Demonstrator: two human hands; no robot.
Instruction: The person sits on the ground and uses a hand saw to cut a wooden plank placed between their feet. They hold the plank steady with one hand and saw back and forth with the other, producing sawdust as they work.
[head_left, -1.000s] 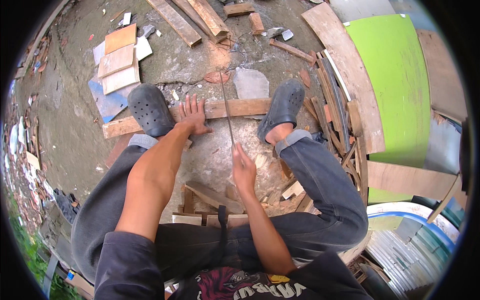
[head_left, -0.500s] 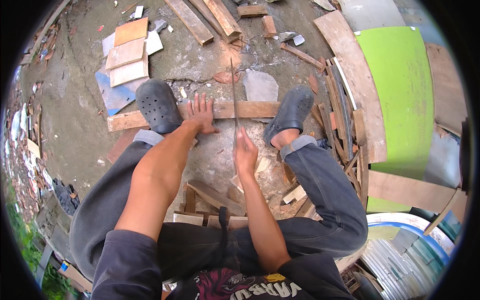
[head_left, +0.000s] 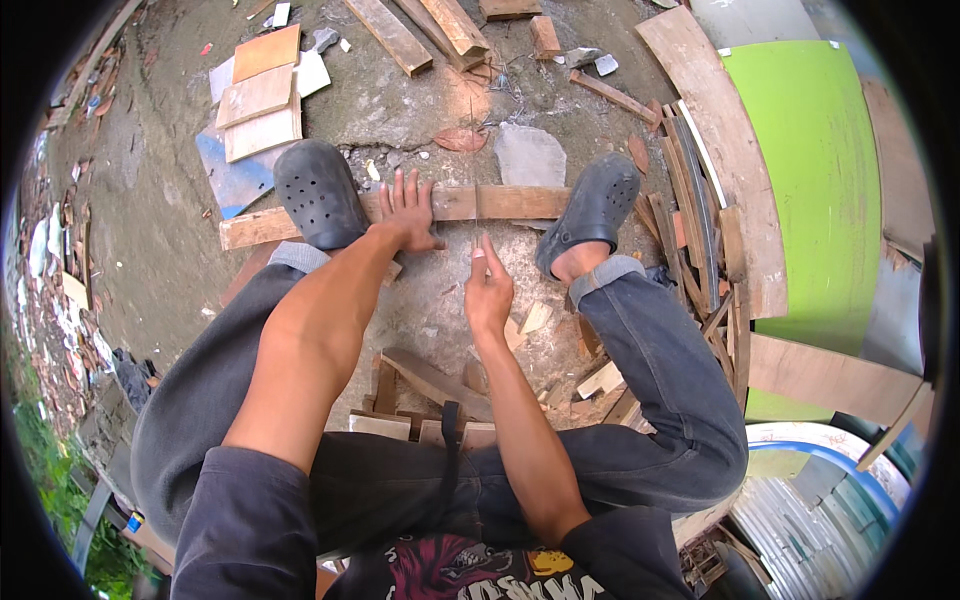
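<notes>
A long wooden plank [head_left: 520,203] lies across the ground under my two dark clogs, the left clog [head_left: 318,195] and the right clog [head_left: 590,212]. Between them, my left hand [head_left: 407,212] presses flat on the plank with its fingers spread. My right hand [head_left: 488,288], on the near side of the plank, is closed around the near end of a thin saw [head_left: 477,205]. The blade crosses the plank just right of my left hand and shows only as a faint line. Its handle is hidden in my fingers.
Stacked board pieces [head_left: 258,100] lie at the far left. Loose timber [head_left: 395,35] and a grey stone slab [head_left: 530,165] are beyond the plank. Scrap wood is piled by my right leg, beside a curved green panel [head_left: 800,190]. Offcuts [head_left: 435,380] lie near my lap.
The saw blade, a long dark strip reaching well past the plank before, now shows as a short faint line at the plank. My left hand stays flat on the wood; the whole view has shifted slightly.
</notes>
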